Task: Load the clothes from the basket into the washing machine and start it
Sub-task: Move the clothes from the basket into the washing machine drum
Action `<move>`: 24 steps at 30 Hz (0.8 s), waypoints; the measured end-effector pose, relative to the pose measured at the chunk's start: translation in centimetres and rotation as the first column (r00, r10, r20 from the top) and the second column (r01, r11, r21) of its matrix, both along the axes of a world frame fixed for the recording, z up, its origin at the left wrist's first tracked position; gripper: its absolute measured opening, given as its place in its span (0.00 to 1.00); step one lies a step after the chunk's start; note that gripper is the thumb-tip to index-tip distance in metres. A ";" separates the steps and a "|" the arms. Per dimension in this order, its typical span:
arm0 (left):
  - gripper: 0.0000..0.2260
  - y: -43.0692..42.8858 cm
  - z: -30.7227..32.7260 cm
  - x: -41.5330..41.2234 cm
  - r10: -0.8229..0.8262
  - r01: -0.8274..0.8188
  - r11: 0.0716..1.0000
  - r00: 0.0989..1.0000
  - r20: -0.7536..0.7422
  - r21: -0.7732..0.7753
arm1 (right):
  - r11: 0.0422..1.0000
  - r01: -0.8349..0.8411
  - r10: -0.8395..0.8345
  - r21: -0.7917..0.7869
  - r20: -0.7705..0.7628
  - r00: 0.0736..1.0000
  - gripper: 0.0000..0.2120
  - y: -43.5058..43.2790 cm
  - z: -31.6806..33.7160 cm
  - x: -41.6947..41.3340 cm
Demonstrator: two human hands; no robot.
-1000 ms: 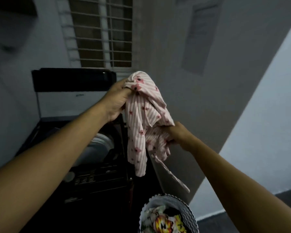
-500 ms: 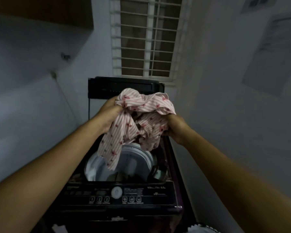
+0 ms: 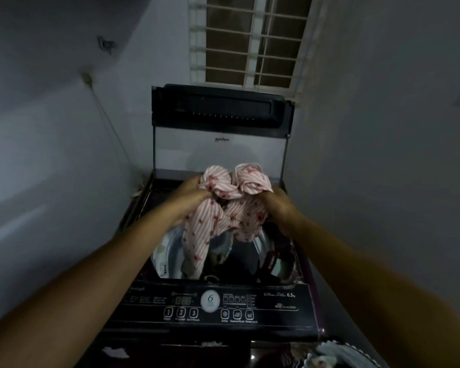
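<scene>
Both hands, left (image 3: 194, 199) and right (image 3: 274, 205), gripped the bunched striped garment (image 3: 223, 208) directly above the washer's open drum (image 3: 252, 251). Its long tail hung straight down from the left fist into the tub, so I judged letting go would drop it in.

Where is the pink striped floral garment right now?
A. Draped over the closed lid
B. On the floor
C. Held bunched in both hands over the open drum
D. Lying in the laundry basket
C: the left hand and right hand grip the pink striped floral garment above the washing machine's open drum, its lid raised.
</scene>
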State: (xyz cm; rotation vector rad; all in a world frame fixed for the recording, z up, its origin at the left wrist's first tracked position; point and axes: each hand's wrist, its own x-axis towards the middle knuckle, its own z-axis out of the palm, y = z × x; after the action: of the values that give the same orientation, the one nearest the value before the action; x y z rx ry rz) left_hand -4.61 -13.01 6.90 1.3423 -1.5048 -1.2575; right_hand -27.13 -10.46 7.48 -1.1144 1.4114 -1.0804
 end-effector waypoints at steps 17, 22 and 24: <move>0.14 -3.7 -11.2 2.8 -0.110 0.083 0.994 0.713 0.693 0.073 | 0.954 -0.161 0.223 0.254 -0.242 0.944 0.13 -1.3 -11.5 0.3; 0.13 -4.2 -13.0 3.4 -0.153 0.089 0.988 0.686 0.711 0.127 | 0.943 -0.108 0.222 0.316 -0.352 0.909 0.07 -1.9 -13.6 -0.1; 0.06 -3.9 -13.4 3.5 -0.171 0.075 0.983 0.717 0.675 0.170 | 0.945 -0.106 0.216 0.309 -0.349 0.912 0.05 -1.7 -13.8 -0.3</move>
State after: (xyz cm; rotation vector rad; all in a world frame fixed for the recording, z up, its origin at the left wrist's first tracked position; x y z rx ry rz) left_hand -1.15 -16.90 -6.51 1.9699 -2.0695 -0.9770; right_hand -27.45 -12.17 -6.28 -1.2453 1.6785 -0.5332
